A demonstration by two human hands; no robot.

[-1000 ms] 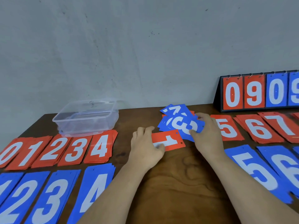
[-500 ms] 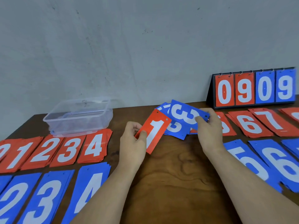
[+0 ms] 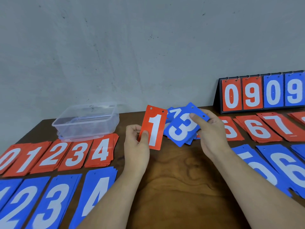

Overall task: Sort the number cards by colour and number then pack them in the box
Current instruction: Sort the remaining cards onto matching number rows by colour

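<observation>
Number cards in sorted piles lie nearest on the tabletop (image 3: pixel 173 187): the blue 2 pile (image 3: pixel 21 204), blue 3 pile (image 3: pixel 54 205) and blue 4 pile (image 3: pixel 97 194) at the near left, the blue 5 pile (image 3: pixel 257 166) and blue 6 pile (image 3: pixel 287 167) at the near right. Beyond the left blues runs the red row (image 3: pixel 75 153), 0 to 4.

Between the two sides, the left hand (image 3: pixel 135 146) pinches the red 1 card (image 3: pixel 154 128) by its lower left edge, thumb on the face and fingers curled behind. That card lay flat on the wood a second ago and leaned right half a second ago; now it stands nearly upright, clear of the tabletop. Just beside it the right hand (image 3: pixel 212 134) grips the blue 3 card (image 3: pixel 181 128) near its punched holes, thumb on top, still held tilted over the unsorted heap (image 3: pixel 171 111).

The red 5 pile (image 3: pixel 231 129), red 6 pile (image 3: pixel 257 128) and red 7 pile (image 3: pixel 277 124) lie right of that hand. Farther back, the clear plastic box (image 3: pixel 87 121) sits behind the red row at the left. The flip scoreboard (image 3: pixel 262 93) stands at the right by the wall, reading 0 9 0 9.
</observation>
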